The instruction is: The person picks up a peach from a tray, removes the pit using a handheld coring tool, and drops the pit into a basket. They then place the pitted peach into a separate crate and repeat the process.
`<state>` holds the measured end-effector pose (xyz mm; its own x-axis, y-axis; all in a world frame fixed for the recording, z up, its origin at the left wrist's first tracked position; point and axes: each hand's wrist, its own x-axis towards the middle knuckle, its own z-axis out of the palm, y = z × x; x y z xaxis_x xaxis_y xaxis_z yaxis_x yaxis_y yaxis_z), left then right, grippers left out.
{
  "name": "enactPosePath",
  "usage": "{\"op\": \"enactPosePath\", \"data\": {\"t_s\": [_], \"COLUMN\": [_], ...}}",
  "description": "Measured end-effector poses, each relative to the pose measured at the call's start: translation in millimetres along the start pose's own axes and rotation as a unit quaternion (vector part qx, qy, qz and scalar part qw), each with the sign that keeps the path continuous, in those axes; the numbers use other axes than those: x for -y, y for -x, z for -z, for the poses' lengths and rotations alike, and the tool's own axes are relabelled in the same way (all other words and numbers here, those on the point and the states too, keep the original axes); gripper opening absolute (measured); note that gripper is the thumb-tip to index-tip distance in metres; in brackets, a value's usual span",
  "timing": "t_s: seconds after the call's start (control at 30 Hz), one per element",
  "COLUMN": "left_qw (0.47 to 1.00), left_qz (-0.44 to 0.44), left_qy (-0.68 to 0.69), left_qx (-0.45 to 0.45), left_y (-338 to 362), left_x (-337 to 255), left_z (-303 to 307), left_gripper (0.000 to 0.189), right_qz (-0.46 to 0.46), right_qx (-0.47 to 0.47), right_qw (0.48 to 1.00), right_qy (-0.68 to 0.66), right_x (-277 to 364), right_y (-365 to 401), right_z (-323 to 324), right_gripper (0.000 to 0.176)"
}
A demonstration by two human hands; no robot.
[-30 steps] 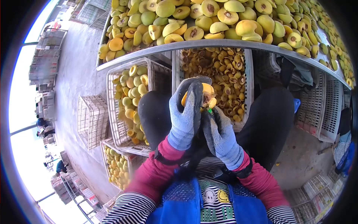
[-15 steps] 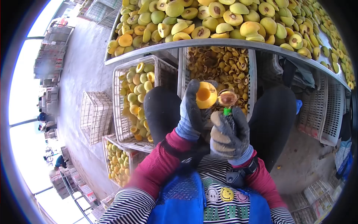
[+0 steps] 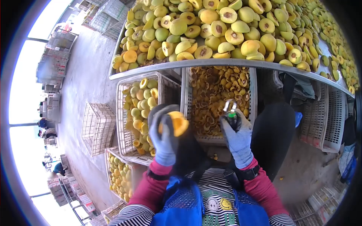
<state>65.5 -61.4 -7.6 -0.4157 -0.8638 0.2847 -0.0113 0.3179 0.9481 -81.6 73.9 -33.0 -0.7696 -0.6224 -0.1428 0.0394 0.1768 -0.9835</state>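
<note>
**Pitting step, half in hand**

The left hand (image 3: 164,138) is curling its grip round a fruit half (image 3: 178,123) at eleven o'clock. The right hand (image 3: 238,138) is clenching a pitting tool (image 3: 230,107) at one o'clock, above the pit crate (image 3: 186,98). Setting the half down seems due, which calls for a gentle release.

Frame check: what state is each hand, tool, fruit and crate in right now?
left hand, closed around peach half
peach half, held up, off the table
right hand, closed on pitting tool
pitting tool, upright, metal loop on top
middle crate, nearly full of pit scraps
left crate, partly filled with fruit halves
table, heaped with halved peaches
</note>
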Motion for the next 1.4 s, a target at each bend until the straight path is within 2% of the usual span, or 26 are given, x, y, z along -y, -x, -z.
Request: {"op": "enactPosePath", "data": {"t_s": [0.03,0.07,0.1,0.13,0.2,0.27,0.4,0.43,0.47,0.53,0.6,0.63,0.67,0.77,0.87,0.93,0.97,1.0,1.07,1.13,1.17,1.2,1.23,1.27,1.33,1.4], "left_qw": [0.998,0.994,0.946,0.799,0.832,0.915,0.776,0.777,0.767,0.721,0.712,0.707,0.712,0.749,0.872,0.902,0.898,0.874,0.910,0.922,0.922,0.916,0.902,0.869,0.886,0.910], "left_qz": [0.007,0.038,0.058,0.068,-0.070,0.028,-0.047,-0.052,-0.050,-0.101,-0.051,-0.044,-0.027,-0.091,-0.071,-0.137,-0.060,-0.069,-0.055,-0.098,-0.161,-0.159,-0.099,-0.075,-0.061,-0.150], "left_qy": [0.016,-0.059,-0.315,-0.598,-0.550,-0.400,-0.611,-0.607,-0.607,-0.651,-0.656,-0.656,-0.648,-0.610,-0.456,-0.391,-0.406,-0.453,-0.406,-0.373,-0.350,-0.366,-0.419,-0.489,-0.445,-0.347], "left_qx": [-0.067,-0.085,-0.043,0.000,0.004,0.045,0.152,0.161,0.202,0.213,0.245,0.261,0.268,0.243,0.160,0.119,0.160,0.164,0.059,-0.027,-0.047,-0.036,0.011,0.018,0.113,0.170], "left_y": [-15.8,-30.9,-49.1,-61.7,-87.6,-114.8,-183.8,-191.3,-202.4,-223.7,-239.9,-244.2,-244.2,-226.2,-189.0,-154.2,-141.0,-136.3,-139.4,-153.3,-168.5,-179.8,-186.8,-197.3,-179.5,-139.2], "left_x": [2.2,25.8,39.7,43.5,43.9,1.3,55.2,51.2,49.8,74.2,69.7,61.2,55.5,42.5,31.7,7.4,-5.7,11.5,19.5,21.9,47.0,51.7,43.3,70.9,32.2,2.3], "left_z": [21.5,57.1,88.4,96.6,78.9,9.9,-64.6,-79.8,-89.6,-98.4,-102.7,-102.6,-103.2,-99.5,-94.5,-92.3,-90.5,-86.9,-88.5,-90.1,-86.5,-85.2,-87.8,-86.8,-98.0,-105.2], "left_gripper": [0.027,0.028,0.037,0.037,0.046,0.053,0.073,0.079,0.079,0.081,0.079,0.079,0.075,0.067,0.058,0.053,0.057,0.055,0.047,0.037,0.031,0.034,0.037,0.039,0.040,0.042], "right_qz": [-0.016,-0.009,-0.079,-0.147,-0.185,-0.115,-0.176,-0.155,-0.180,-0.071,-0.213,-0.194,-0.220,-0.243,-0.228,-0.154,-0.158,-0.162,-0.203,-0.124,-0.150,-0.125,-0.147,-0.137,-0.182,-0.185], "right_qx": [-0.019,-0.019,0.012,0.042,0.106,0.100,0.099,0.072,0.068,0.032,0.132,0.127,0.134,0.140,0.135,0.015,-0.002,0.001,0.046,0.016,0.037,0.031,0.058,0.037,0.098,0.075], "right_qw": [0.997,0.997,0.981,0.948,0.937,0.959,0.937,0.937,0.956,0.974,0.922,0.927,0.922,0.914,0.905,0.912,0.907,0.906,0.928,0.920,0.927,0.926,0.924,0.925,0.920,0.938], "right_qy": [-0.073,-0.074,-0.178,-0.279,-0.276,-0.237,-0.285,-0.305,-0.222,-0.212,-0.296,-0.295,-0.289,-0.293,-0.334,-0.381,-0.391,-0.391,-0.308,-0.370,-0.342,-0.355,-0.349,-0.352,-0.333,-0.282], "right_x": [-4.5,0.7,8.6,13.4,10.6,-9.8,4.8,-1.8,-8.4,-43.0,-19.5,-13.7,-9.8,-18.9,-22.2,-30.1,-22.9,-14.0,0.2,-36.0,-43.7,-59.0,-33.6,-28.0,-22.4,-33.6], "right_y": [-3.6,-4.4,-4.2,-3.8,-3.4,-6.3,-8.5,-9.1,-10.2,-13.2,-14.1,-16.7,-17.1,-15.6,-13.1,-18.3,-19.2,-19.1,-16.8,-13.4,-10.2,-10.9,-6.7,-4.2,-6.5,-16.9], "right_z": [6.9,8.2,8.9,8.4,1.8,-12.3,-4.3,-4.1,0.4,-11.2,0.5,2.1,2.5,3.1,5.4,3.1,6.3,6.2,13.5,-8.0,-8.8,-18.0,-4.0,1.3,9.8,5.3], "right_gripper": [0.015,0.015,0.014,0.013,0.014,0.015,0.021,0.023,0.028,0.027,0.022,0.022,0.022,0.023,0.025,0.021,0.022,0.022,0.016,0.017,0.017,0.019,0.021,0.021,0.020,0.021]}}
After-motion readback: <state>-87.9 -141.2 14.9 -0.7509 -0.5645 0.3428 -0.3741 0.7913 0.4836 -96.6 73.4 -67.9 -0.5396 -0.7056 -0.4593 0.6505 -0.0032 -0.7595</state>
